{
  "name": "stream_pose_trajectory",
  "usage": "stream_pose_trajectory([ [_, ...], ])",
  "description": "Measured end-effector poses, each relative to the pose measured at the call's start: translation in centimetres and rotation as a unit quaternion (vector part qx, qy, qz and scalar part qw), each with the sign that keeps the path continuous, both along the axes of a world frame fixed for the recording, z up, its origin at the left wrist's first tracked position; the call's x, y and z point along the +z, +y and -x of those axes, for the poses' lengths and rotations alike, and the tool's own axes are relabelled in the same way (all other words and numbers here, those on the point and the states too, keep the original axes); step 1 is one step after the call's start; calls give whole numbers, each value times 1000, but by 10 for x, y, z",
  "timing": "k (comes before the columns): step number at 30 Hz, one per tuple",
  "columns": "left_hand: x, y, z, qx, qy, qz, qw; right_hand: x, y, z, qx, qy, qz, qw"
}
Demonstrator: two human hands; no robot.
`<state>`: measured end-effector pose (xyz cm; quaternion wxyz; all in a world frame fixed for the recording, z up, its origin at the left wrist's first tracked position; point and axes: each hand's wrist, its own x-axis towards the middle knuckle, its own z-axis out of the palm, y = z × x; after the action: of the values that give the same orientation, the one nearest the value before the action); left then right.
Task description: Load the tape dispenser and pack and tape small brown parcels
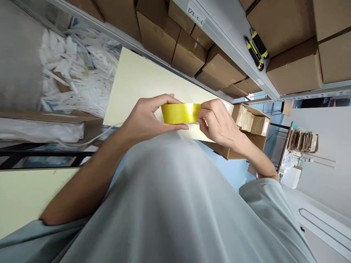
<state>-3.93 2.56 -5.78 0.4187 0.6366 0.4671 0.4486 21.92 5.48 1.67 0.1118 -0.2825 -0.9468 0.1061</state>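
Between my two hands is a roll of yellow packing tape point(181, 113), its shiny outer side facing up toward me. My left hand point(150, 117) grips the roll's left end, thumb along the near edge and fingers along the far edge. At the other end, my right hand point(216, 120) has its fingers curled and pinched against the tape's surface. Its fingertips cover that end of the roll, so I cannot see whether a tape end is lifted. The roll is held above the pale yellow tabletop point(142, 76), close to my grey shirt.
Cardboard boxes point(189, 54) line the shelf behind the table. Yellow-and-black utility knives point(255, 51) lie on the upper shelf point(233, 25). An open carton point(230, 153) stands at the right, with smaller boxes inside. White scrap strips point(79, 69) are heaped at the left.
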Motion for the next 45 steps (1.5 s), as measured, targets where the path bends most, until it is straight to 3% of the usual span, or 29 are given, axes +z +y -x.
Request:
stream_pose_trajectory([
  [3, -1, -7, -1, 43, -22, -43, 998, 13, -6, -1, -37, 45, 64, 996],
  [7, 25, -10, -3, 88, 33, -184, 978, 39, -10, 3, -82, 122, 103, 984],
  [10, 43, -11, -4, 95, 83, -231, 965, 49, -11, 5, -78, 145, 95, 982],
  [19, 66, -19, -8, 96, 183, -249, 946, 54, -7, 0, -24, 182, 72, 980],
  [22, 72, -23, -9, 101, 204, -224, 948, 56, -4, -3, -13, 188, 68, 980],
  [25, 73, -27, -11, 106, 201, -211, 951, 59, -5, -9, -28, 147, 62, 987],
  [28, 69, -30, -14, 121, 169, -244, 947, 63, -6, -15, -40, 92, 60, 993],
  [32, 67, -33, -14, 116, 157, -243, 950, 65, -8, -23, -17, 57, 45, 997],
  [39, 65, -37, -9, 91, 159, -212, 960, 50, -13, -26, 2, 3, -29, 1000],
  [45, 79, -42, -25, 124, 129, -178, 968, 32, -14, -27, 39, 64, -132, 988],
])
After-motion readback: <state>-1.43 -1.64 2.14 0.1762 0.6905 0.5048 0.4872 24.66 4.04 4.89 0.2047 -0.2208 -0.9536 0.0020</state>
